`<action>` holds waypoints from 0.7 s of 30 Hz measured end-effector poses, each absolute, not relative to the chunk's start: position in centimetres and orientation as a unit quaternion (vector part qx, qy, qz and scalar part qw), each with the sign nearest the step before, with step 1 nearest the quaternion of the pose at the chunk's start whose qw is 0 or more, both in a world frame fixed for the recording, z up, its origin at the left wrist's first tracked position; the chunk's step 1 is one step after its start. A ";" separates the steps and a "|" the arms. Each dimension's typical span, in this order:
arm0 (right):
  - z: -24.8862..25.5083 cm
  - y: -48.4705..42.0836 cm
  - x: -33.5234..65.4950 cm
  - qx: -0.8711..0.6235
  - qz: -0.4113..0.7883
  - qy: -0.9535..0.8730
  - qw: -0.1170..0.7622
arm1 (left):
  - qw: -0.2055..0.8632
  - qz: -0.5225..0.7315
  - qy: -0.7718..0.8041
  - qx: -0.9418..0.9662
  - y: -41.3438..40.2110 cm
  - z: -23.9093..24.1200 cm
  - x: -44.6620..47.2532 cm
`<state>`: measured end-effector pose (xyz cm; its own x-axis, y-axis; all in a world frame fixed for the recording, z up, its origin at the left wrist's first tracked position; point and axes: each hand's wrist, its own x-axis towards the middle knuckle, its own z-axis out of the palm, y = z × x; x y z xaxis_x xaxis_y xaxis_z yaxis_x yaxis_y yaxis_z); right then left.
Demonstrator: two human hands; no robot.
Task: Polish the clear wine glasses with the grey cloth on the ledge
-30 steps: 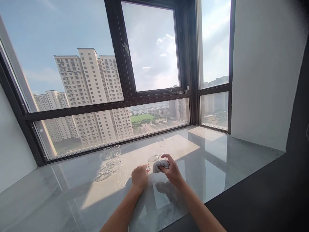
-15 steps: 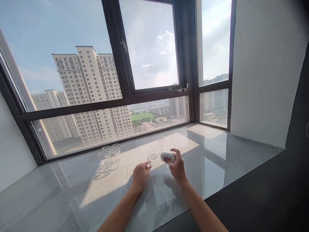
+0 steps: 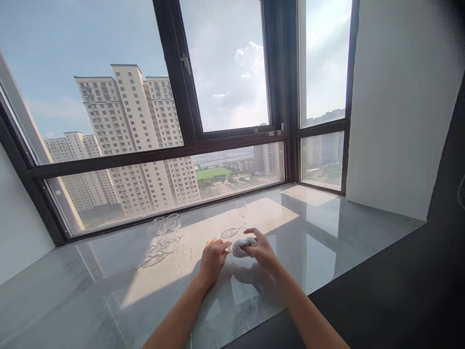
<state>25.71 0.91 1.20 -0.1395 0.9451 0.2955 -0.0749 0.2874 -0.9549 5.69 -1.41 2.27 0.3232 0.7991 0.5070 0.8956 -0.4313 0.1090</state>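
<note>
My left hand (image 3: 212,258) is closed round the stem of a clear wine glass (image 3: 228,234), which is tilted with its bowl toward the window. My right hand (image 3: 262,251) is closed on a crumpled grey cloth (image 3: 242,246) and presses it against the glass. Both hands hover just over the glossy marble sill (image 3: 319,242). One more wine glass (image 3: 241,212) stands upright just behind them.
A cluster of several clear wine glasses (image 3: 165,232) stands to the left on the sill, near the dark-framed window (image 3: 232,140). A white wall (image 3: 395,106) closes the sill at the right. A dark surface (image 3: 392,310) borders the sill's near edge.
The right hand has rubbed the cloth over the glass, up toward its rim and back down. The glass has tilted in my left hand. The view has shifted slightly left.
</note>
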 end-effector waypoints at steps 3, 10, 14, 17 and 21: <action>1.7 0.5 26.2 -0.342 0.524 -0.558 0.546 | 0.062 -0.288 -0.523 -0.800 -1.6 2.3 5.8; 2.2 0.6 26.9 -0.298 0.572 -0.443 0.622 | -0.085 -0.396 -0.524 -0.749 -1.3 1.6 6.9; 2.2 1.0 26.6 -0.375 0.443 -0.430 0.692 | -0.141 -0.403 -0.528 -0.735 -1.1 1.1 7.6; 2.3 0.8 26.4 -0.449 0.300 -0.435 0.720 | -0.183 -0.410 -0.503 -0.738 -1.3 1.1 7.9; 2.3 0.6 26.7 -0.513 0.186 -0.416 0.727 | -0.249 -0.421 -0.488 -0.723 -1.6 1.2 8.3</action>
